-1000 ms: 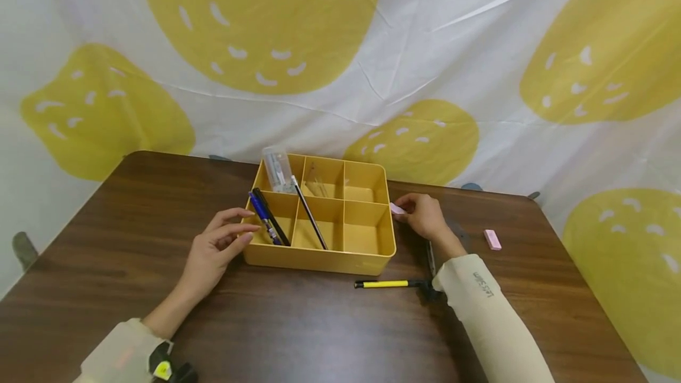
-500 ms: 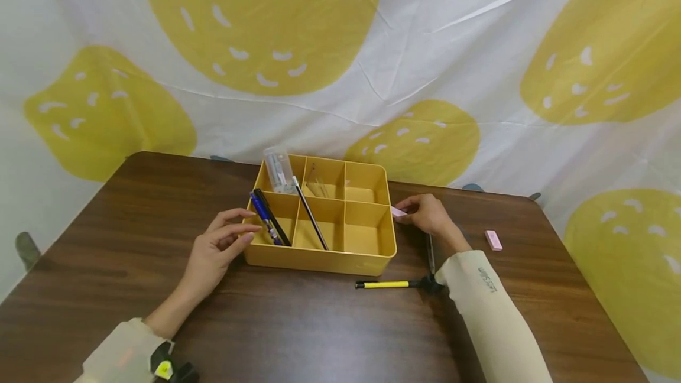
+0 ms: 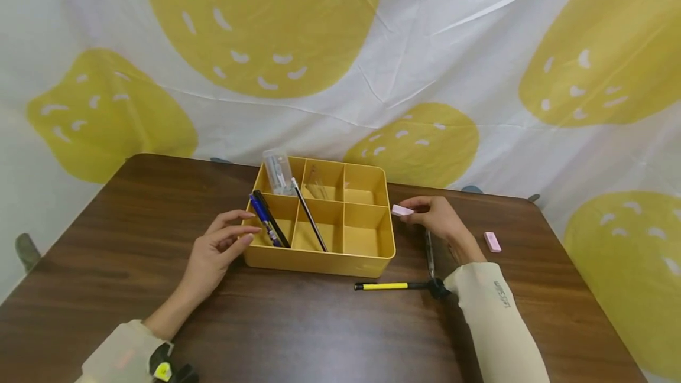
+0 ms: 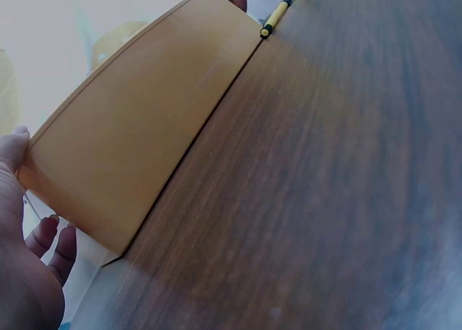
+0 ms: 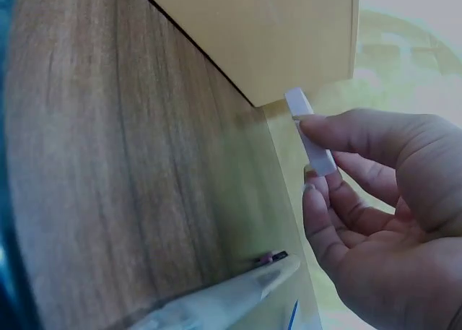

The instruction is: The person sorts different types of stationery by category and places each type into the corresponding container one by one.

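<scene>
My right hand [image 3: 438, 217] pinches a pale pink eraser [image 3: 402, 210] between thumb and fingers, just off the right side of a yellow six-compartment box [image 3: 319, 263]. In the right wrist view the eraser [image 5: 312, 135] is held above the tabletop, near the box's corner. My left hand [image 3: 215, 253] is at the box's left front corner, fingers loosely bent, fingertips at the rim. In the box, a blue pen [image 3: 263, 217] and a black pen [image 3: 278, 223] lean in the front left compartment. A dark stick with a white end [image 3: 310, 216] leans in the front middle one.
A clear plastic case [image 3: 278, 173] stands in the back left compartment; thin clear items [image 3: 316, 182] are in the back middle one. A yellow-and-black pen [image 3: 385, 286] lies before the box. Another pink eraser [image 3: 492, 242] lies right. A slim grey object [image 3: 430, 256] is partly hidden by my right arm.
My right hand has shifted slightly right, away from the box, with the eraser, which now shows more fully. My left hand and the box stay in place.
</scene>
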Action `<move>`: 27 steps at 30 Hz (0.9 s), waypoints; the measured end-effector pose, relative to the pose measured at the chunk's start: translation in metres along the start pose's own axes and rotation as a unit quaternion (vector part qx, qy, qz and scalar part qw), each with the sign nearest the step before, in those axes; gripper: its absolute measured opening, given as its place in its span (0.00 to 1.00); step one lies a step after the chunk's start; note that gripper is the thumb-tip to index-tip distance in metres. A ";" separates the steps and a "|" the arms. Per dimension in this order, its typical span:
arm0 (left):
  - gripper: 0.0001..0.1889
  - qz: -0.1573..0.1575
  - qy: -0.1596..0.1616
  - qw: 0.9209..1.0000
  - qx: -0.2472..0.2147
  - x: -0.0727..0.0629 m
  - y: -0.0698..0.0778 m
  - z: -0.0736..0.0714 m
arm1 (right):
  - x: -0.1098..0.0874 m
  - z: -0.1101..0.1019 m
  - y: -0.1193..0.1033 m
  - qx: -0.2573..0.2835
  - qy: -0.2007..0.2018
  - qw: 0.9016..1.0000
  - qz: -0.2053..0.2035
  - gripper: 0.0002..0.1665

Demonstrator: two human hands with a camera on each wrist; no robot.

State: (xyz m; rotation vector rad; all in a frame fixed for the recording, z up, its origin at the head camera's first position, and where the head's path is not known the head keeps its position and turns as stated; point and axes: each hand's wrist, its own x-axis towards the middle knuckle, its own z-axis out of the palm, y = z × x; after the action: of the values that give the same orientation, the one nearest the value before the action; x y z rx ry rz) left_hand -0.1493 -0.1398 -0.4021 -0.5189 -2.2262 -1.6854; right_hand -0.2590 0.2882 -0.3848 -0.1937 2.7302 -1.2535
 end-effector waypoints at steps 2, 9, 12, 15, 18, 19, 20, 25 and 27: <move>0.08 0.000 0.000 1.000 -0.002 0.000 0.000 0.000 | -0.001 0.000 0.001 0.006 0.004 1.000 0.001 0.20; 0.08 -0.001 -0.002 1.000 -0.010 0.000 -0.001 0.000 | -0.008 -0.002 0.000 0.049 0.020 0.999 -0.008 0.21; 0.08 0.003 -0.001 1.000 -0.011 0.000 -0.001 -0.001 | -0.012 -0.006 -0.003 0.048 0.030 0.998 -0.012 0.21; 0.08 0.006 -0.001 1.000 -0.013 0.001 -0.002 0.000 | -0.016 -0.010 -0.006 0.050 0.039 0.998 -0.019 0.21; 0.08 0.010 -0.002 1.000 -0.011 0.001 -0.002 0.000 | -0.019 -0.013 -0.008 0.057 0.043 0.997 -0.021 0.21; 0.08 0.010 -0.002 1.000 -0.010 0.001 -0.002 0.000 | -0.020 -0.014 -0.008 0.062 0.043 0.997 -0.021 0.21; 0.08 0.011 -0.001 1.000 -0.010 0.000 -0.002 0.000 | -0.021 -0.014 -0.009 0.065 0.045 0.997 -0.020 0.21; 0.08 0.015 0.001 1.000 -0.010 0.000 -0.001 0.000 | -0.024 -0.013 -0.014 0.077 0.044 0.996 -0.026 0.21; 0.08 0.015 0.001 1.000 -0.010 0.000 -0.001 0.000 | -0.025 -0.013 -0.016 0.075 0.045 0.996 -0.029 0.21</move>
State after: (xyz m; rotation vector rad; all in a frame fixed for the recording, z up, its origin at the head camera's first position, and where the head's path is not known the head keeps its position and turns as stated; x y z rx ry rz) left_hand -0.1497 -0.1403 -0.4024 -0.5523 -2.1926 -1.6943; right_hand -0.2354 0.2913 -0.3625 -0.2074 2.7068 -1.5098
